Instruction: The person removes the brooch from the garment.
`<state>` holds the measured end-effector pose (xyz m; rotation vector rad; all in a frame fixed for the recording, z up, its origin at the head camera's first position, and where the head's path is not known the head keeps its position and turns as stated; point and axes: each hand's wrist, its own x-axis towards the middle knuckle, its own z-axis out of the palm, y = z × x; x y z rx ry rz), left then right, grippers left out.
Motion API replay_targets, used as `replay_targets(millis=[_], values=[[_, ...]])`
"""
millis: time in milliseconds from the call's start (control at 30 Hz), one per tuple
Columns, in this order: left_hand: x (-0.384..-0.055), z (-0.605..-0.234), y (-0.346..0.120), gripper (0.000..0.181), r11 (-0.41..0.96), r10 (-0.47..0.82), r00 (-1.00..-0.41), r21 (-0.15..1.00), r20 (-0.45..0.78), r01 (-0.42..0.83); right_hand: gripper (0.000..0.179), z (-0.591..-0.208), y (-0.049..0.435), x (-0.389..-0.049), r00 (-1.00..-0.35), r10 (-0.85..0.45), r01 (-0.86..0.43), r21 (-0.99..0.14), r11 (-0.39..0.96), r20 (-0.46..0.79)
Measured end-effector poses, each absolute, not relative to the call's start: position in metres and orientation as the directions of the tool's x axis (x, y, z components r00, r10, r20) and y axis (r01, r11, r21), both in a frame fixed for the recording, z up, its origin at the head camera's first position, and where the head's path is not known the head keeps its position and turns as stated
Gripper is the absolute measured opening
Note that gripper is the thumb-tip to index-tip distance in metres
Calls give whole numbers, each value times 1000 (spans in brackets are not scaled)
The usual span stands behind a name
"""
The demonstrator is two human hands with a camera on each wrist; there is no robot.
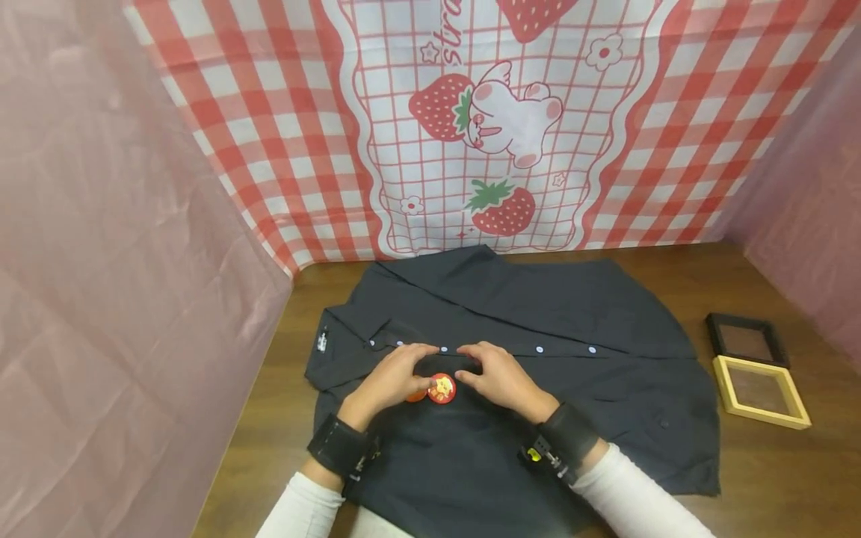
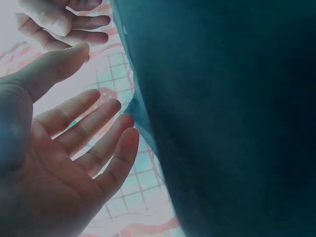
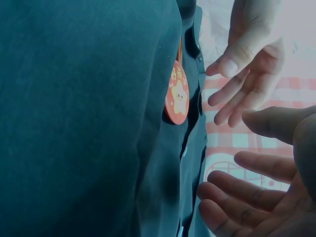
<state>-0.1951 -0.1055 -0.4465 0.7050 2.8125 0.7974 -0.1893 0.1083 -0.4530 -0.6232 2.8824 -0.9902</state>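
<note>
The left hand [image 1: 393, 377] and right hand [image 1: 503, 379] hang with fingers apart, holding nothing, above the dark shirt [image 1: 457, 478] where the red badge [image 1: 442, 389] lies beside an orange piece [image 1: 415, 397], so a soft pinch on the red badge's rim, with the shirt kept flat, seems best.

- An orange badge [image 1: 416, 396] is hiding partly behind the left grip [image 1: 390, 381], so I'm seeing only some of it.
- The red badge [image 1: 442, 388] is bearing marks too small to read from the head view.
- The collar label [image 1: 322, 341] is showing print too tiny for me.
- The dark shirt [image 1: 464, 463] is running past the bottom edge.
- The backdrop [image 1: 303, 127] is losing its word and uppermost strawberry overhead.
- White sleeves [image 1: 639, 493] are ending at the frame's edge.
- In the left wrist view, the border is cropping the right grip [image 2: 44, 17].
</note>
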Motion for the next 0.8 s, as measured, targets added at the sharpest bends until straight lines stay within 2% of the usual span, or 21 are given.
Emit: replay_targets(millis=[267, 500, 800], values=[[-189, -452, -111, 63, 744, 431, -902, 582, -41, 329, 39, -456, 103, -184, -919, -377, -371, -586, 720, 119], [-193, -453, -111, 54, 750, 445, -893, 570, -60, 335, 38, -456, 101, -186, -914, -386, -381, -593, 709, 126], [-195, -456, -114, 53, 754, 456, -889, 550, -45, 359, 33, -464, 94, -187, -909, -397, -396, -572, 718, 132]])
